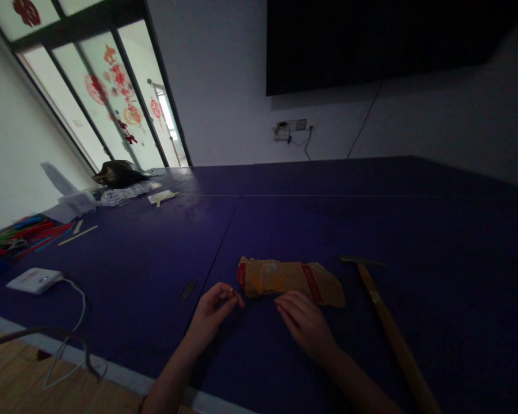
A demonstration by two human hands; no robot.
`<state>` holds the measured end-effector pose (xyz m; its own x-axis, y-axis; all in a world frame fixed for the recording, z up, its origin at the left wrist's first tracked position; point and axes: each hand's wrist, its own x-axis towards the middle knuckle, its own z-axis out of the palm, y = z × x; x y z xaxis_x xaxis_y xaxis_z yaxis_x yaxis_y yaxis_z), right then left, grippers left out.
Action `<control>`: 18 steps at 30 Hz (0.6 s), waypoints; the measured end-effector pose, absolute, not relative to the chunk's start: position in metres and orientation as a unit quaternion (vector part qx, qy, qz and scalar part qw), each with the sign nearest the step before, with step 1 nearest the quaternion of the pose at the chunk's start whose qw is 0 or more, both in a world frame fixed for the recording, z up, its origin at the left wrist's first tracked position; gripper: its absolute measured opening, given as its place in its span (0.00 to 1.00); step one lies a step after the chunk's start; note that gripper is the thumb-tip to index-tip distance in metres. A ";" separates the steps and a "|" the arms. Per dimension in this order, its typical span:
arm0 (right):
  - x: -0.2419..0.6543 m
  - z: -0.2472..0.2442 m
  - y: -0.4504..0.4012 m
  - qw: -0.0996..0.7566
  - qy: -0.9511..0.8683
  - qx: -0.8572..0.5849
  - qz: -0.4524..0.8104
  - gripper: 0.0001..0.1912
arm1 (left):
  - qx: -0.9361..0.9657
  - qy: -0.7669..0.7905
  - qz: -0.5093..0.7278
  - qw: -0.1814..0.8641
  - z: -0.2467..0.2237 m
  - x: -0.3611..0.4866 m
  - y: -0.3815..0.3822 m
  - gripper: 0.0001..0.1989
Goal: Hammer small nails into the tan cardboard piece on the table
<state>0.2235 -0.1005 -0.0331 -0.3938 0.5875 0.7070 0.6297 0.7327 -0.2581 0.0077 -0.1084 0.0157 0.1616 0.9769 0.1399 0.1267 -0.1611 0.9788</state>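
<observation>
In front of me lies a brownish, speckled packet (285, 277) with red bands, its edges crumpled. My left hand (211, 310) is just off the packet's left end, with fingers curled in to the thumb; anything in that pinch is too small to make out. My right hand (304, 325) is at the near edge of the packet, fingers bent and pressed together, thumb hidden. Whether it touches the packet is unclear. Left of my left hand are several thin dark nails (187, 290). A hammer (382, 310) with a wooden handle lies to the right.
The dark purple tabletop (155, 259) has a seam. A white device (37, 280) with a white cable (84, 305) lies at left. Behind it are a heap of coloured tools (30, 233), pale strips (78, 234) and a dark bag (118, 173). A wall carries a black screen (371, 40).
</observation>
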 end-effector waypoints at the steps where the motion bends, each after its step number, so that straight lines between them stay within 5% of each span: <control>1: 0.224 -0.033 -0.102 0.416 -0.833 -0.363 -0.031 0.12 | 0.608 0.449 0.458 0.468 0.017 0.014 -0.109 0.07; 18: 0.213 -0.036 -0.115 0.459 -0.820 -0.340 -0.038 0.14 | 0.690 0.474 0.363 0.410 -0.017 0.067 -0.120 0.04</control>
<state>0.2131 -0.1151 -0.0356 -0.3472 0.5234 0.7781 0.5927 0.7655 -0.2504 0.0667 -0.1197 -0.0173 0.2871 0.9513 0.1122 0.3563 -0.2148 0.9093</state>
